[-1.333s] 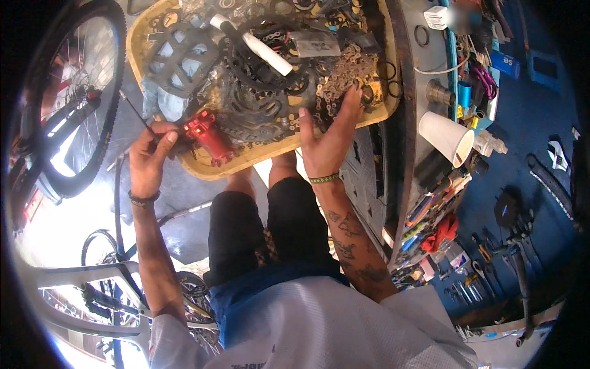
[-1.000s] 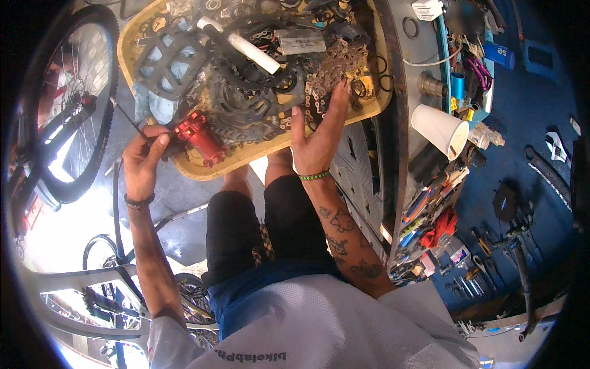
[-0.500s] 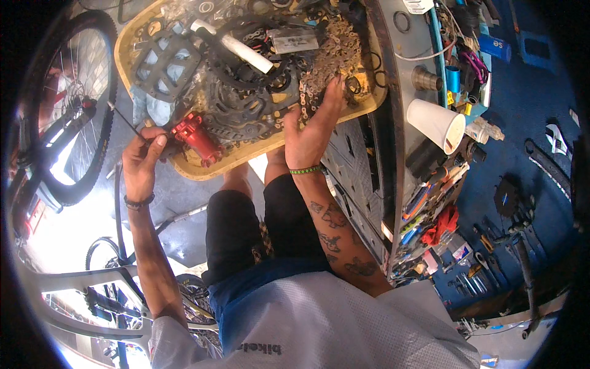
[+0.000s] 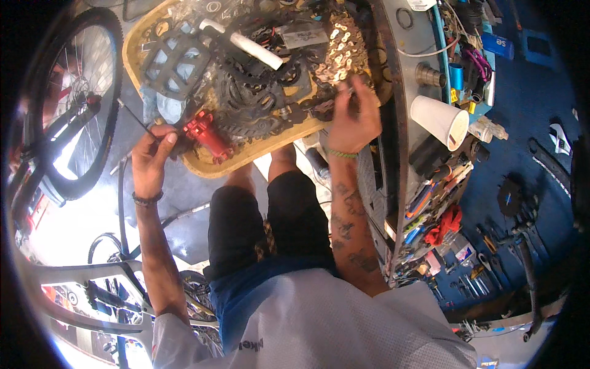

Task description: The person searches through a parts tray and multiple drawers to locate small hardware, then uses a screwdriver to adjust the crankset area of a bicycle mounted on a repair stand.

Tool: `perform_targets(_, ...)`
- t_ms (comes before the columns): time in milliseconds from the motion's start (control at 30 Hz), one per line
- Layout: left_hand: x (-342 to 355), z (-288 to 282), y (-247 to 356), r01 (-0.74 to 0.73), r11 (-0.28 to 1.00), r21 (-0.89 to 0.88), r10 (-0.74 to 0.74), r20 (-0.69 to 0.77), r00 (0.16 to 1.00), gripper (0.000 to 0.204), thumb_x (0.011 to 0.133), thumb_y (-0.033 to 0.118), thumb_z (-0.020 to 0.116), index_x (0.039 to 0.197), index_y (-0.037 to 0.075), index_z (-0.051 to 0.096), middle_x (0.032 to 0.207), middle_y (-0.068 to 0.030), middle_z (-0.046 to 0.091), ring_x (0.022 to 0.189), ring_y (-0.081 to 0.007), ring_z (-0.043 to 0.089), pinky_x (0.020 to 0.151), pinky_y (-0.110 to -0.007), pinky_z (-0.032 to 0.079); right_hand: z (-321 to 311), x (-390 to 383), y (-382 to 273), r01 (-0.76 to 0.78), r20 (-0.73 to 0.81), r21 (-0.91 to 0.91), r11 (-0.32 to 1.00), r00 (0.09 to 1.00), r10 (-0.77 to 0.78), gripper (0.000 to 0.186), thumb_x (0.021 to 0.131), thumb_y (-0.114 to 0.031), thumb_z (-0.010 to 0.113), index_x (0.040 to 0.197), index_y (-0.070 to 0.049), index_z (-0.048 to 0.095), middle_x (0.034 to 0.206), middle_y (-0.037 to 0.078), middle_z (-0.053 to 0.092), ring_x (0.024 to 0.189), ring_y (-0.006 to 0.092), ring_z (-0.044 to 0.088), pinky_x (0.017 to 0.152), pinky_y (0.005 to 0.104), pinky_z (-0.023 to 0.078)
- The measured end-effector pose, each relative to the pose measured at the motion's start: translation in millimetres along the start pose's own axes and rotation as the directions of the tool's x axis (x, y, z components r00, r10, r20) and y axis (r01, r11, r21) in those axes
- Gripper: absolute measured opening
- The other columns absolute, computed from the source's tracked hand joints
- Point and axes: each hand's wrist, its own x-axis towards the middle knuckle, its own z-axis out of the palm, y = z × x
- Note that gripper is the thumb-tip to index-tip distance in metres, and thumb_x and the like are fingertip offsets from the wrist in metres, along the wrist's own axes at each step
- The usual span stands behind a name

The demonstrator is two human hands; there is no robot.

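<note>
A shallow yellow tray (image 4: 258,155) full of greasy bicycle parts lies in front of me. My left hand (image 4: 151,161) is at its near left corner, thumb and fingers closed on a thin dark rod (image 4: 136,118) with a pale tip. Just beside those fingers, a red wheel hub (image 4: 208,136) lies in the tray. My right hand (image 4: 357,120), smeared by motion, is over the near right edge with its fingers curled. Right at its fingertips is a heap of bike chain (image 4: 339,49), shining gold in the light; whether the fingers grip it is unclear.
The tray also holds a flat black pedal (image 4: 175,64) and a white tube (image 4: 255,50). To the right, a white paper cup (image 4: 437,123) lies on its side on a cluttered bench edge. A bicycle wheel (image 4: 77,104) stands at left; tools (image 4: 485,270) lie on a blue surface.
My right hand has moved right and curled its fingers, having been spread over the near rim. The chain heap has shifted and catches more light. My left hand keeps the rod.
</note>
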Motion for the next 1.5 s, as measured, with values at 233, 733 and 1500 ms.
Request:
perform_targets(233, -0.2, 5.1, 6.0, 0.004, 1.000, 0.008, -0.004, -0.030, 1.000, 0.015, 0.104, 0.014, 0.070, 0.114, 0.002, 0.072, 0.095, -0.0003, 0.073, 0.079, -0.0077, 0.064, 0.067, -0.026, 0.050, -9.4, 20.0, 6.8, -0.412, 0.149, 0.226, 0.882, 0.910, 0.387, 0.044, 0.091, -0.013, 0.083, 0.131, 0.000, 0.070, 0.119, 0.016, 0.074, 0.091, 0.0218, 0.071, 0.080, 0.0351, 0.058)
perform_targets(733, -4.1, 9.6, 6.7, 0.003, 0.997, -0.072, -0.006, -0.048, 0.999, 0.018, 0.105, 0.016, 0.070, 0.115, 0.001, 0.071, 0.091, 0.0006, 0.070, 0.076, -0.0071, 0.060, 0.066, -0.025, 0.049, -13.7, 49.9, -72.0, 0.117, 0.173, 0.049, 0.992, 0.977, -0.124, 0.048, 0.084, -0.021, 0.084, 0.129, -0.012, 0.070, 0.127, 0.015, 0.062, 0.114, 0.0352, 0.060, 0.101, 0.0482, 0.044)
perform_targets(1500, -1.5, 9.4, 3.8, 0.021, 0.995, -0.101, -0.025, -0.041, 0.999, 0.014, 0.102, 0.016, 0.073, 0.111, 0.005, 0.075, 0.093, 0.0015, 0.074, 0.080, -0.0057, 0.065, 0.066, -0.025, 0.050, 2.9, 63.2, -58.0, -0.102, 0.459, 0.205, 0.974, 0.888, -0.004, 0.029, 0.082, -0.012, 0.089, 0.109, -0.008, 0.079, 0.086, 0.002, 0.056, 0.075, 0.0153, 0.054, 0.066, 0.0297, 0.048)
